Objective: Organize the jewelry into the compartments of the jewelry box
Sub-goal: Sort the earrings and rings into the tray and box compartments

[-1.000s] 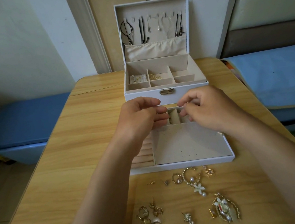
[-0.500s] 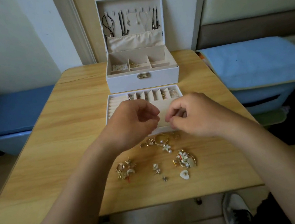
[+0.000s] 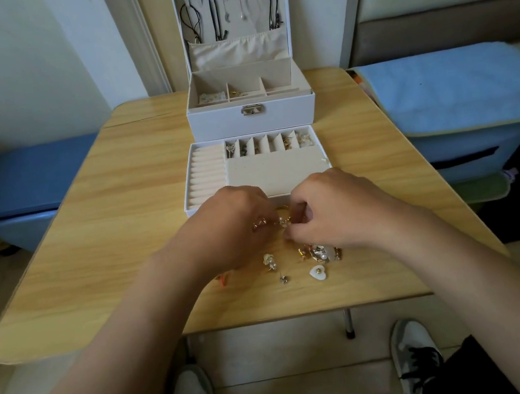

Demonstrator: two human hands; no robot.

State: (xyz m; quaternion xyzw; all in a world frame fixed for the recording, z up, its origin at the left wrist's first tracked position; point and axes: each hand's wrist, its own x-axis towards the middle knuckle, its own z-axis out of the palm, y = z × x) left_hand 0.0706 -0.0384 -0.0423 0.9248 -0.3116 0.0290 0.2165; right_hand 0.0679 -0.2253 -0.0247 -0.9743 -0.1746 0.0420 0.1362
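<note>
Both hands are down low over the loose jewelry [image 3: 318,252], which is scattered on the wooden table [image 3: 107,238] just near of the tray [image 3: 276,169]. The right hand [image 3: 334,213] has thumb and fingers curled in, pinching a gold hoop [image 3: 282,208] right between the two hands. The left hand [image 3: 233,227] is curled too, with a small gold piece [image 3: 260,224] at its fingertips (gripped or only touched, I cannot tell). The knuckles cover the tray's near edge and part of the pile.

A white heart-shaped piece [image 3: 318,272] lies nearest, beside a small stud [image 3: 284,279]. Something orange [image 3: 225,278] peeks out by the left wrist.

The tray's far row of small compartments holds earrings, with ring rolls on its left. Beyond it stands the jewelry box [image 3: 252,119], lid up, with necklaces [image 3: 217,19] hanging inside. A blue bench [image 3: 16,184] sits to the left, a blue cushion [image 3: 453,86] to the right, and shoes [image 3: 413,349] show under the table.
</note>
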